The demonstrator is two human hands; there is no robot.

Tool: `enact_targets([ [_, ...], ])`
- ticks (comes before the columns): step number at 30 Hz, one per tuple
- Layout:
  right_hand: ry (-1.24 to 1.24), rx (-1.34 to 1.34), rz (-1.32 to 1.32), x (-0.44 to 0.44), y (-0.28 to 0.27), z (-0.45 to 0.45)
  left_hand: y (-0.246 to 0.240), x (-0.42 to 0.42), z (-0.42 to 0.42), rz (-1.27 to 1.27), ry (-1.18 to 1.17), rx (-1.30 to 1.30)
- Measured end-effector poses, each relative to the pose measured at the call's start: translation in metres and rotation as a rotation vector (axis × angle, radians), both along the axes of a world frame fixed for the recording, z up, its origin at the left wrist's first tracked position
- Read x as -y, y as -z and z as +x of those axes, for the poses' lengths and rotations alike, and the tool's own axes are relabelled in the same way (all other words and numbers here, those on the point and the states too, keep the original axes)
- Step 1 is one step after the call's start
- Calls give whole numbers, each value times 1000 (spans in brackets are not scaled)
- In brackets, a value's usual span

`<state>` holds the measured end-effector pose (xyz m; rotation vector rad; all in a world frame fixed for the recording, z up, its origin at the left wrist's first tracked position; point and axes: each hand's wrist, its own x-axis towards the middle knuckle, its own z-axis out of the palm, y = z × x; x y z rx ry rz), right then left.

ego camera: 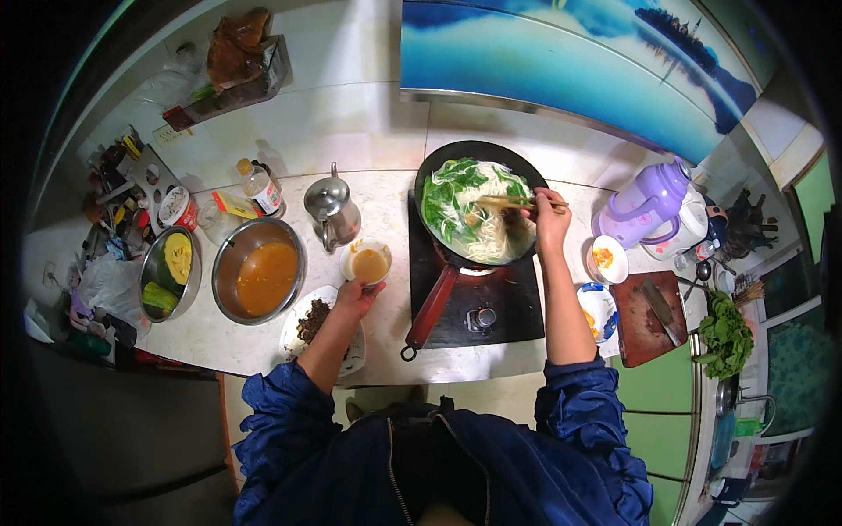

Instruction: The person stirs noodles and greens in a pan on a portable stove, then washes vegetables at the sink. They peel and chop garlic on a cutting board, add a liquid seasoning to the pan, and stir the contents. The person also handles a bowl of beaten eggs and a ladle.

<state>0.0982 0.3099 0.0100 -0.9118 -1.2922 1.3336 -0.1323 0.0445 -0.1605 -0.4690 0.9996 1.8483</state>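
A black wok (427,172) with a wooden handle sits on the gas stove (434,332), holding white noodles (492,227) and leafy greens (442,197) in cloudy liquid. In my right hand (550,217), at the wok's right rim, is a pair of wooden chopsticks (505,201) whose tips reach into the noodles. My left hand (358,297) grips the lower edge of a small white bowl (383,252) of brown sauce, left of the stove. Below that hand, partly hidden by my forearm, lies a white plate (289,329) of dark chopped food.
Left stand a metal basin (296,237) of orange-brown liquid, a bowl (195,276) with squash, a bottle (260,187) and a metal pitcher (335,214). Right are a purple thermos (641,204), a white bowl (618,269), a patterned dish (595,296) and a knife (658,306) on a cutting board (631,338).
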Motion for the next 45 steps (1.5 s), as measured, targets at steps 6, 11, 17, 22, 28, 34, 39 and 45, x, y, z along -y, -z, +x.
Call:
enact_targets([
  [6,-133,503,143,-2,-1,49,21,-20,-6,0,-52,62],
  [11,-87,287,122,19,-23,48,25,-23,-9,7,-83,48],
  [17,-68,467,178,-3,-35,61,22,-22,-2,82,-73,-65],
  [22,-154,-49,69,-2,-20,-19,23,-11,15,158,77,-242],
  [28,-156,226,-80,-35,39,-31,21,32,28,289,199,-214],
  [34,-266,39,-105,-8,21,-15,-46,107,25,93,202,-457],
  [39,-267,191,-67,4,21,13,-51,153,10,1,22,-538],
  [45,-101,-37,70,22,-18,92,-69,229,-33,-209,-239,-605],
])
